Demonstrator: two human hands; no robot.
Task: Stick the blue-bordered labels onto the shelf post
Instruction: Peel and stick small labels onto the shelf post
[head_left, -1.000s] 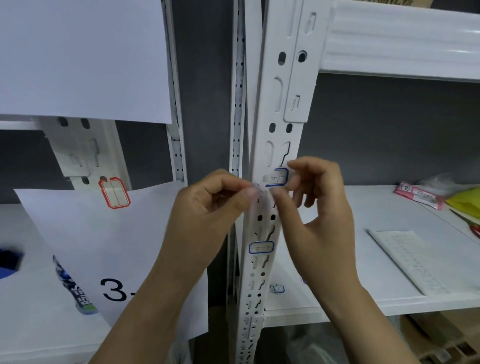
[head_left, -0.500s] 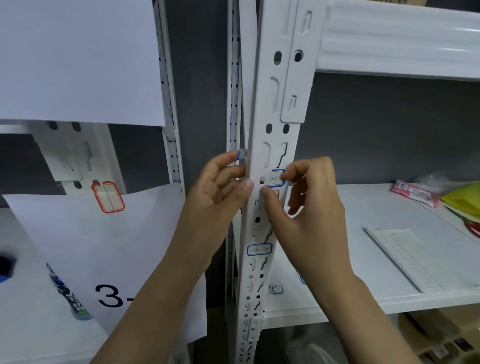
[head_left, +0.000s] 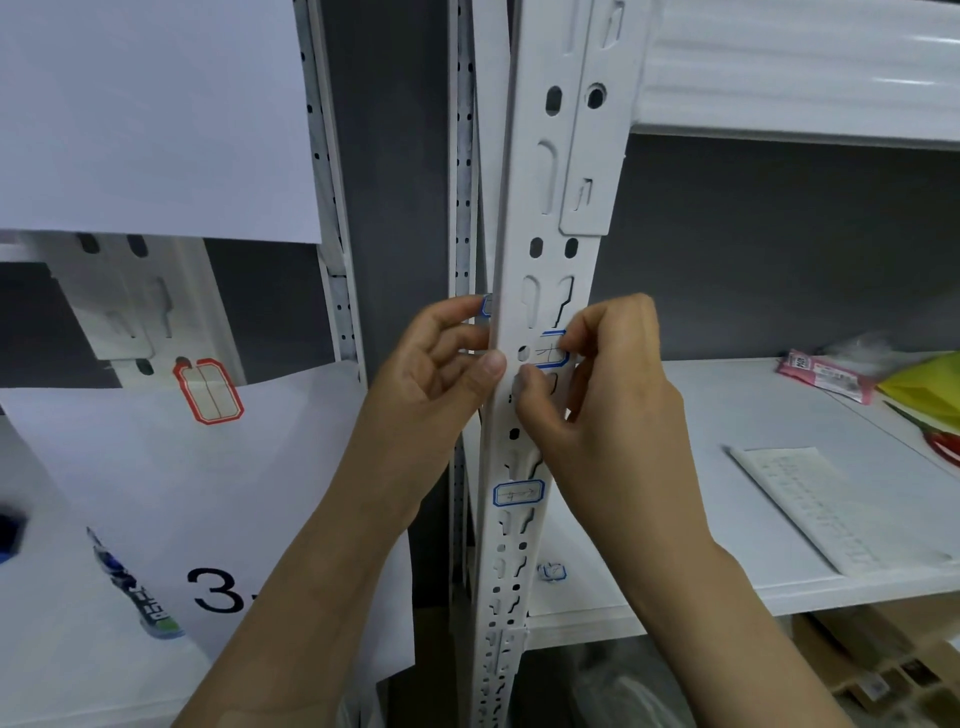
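Observation:
A white perforated shelf post (head_left: 540, 218) runs down the middle of the view. My right hand (head_left: 592, 395) pinches a blue-bordered label (head_left: 549, 349) against the post's front face, thumb below it and fingers at its right edge. My left hand (head_left: 441, 364) grips the post's left edge, its thumb beside my right thumb. Another blue-bordered label (head_left: 487, 305) clings to my left fingertips behind the post edge. A second label (head_left: 517, 493) is stuck lower on the post. A crumpled blue label (head_left: 552, 572) lies on the shelf.
A white label backing sheet (head_left: 810, 509) lies on the right shelf (head_left: 727, 587), with a pink packet (head_left: 826, 374) and yellow item (head_left: 924, 389) at the back. Left: a red-bordered label (head_left: 209, 389) on another post, hanging paper sheets (head_left: 156, 119), a pen (head_left: 135, 587).
The label went from pinched between both hands in front of the post to pressed on its face. My left hand shifted to the post's left edge. The view moved closer.

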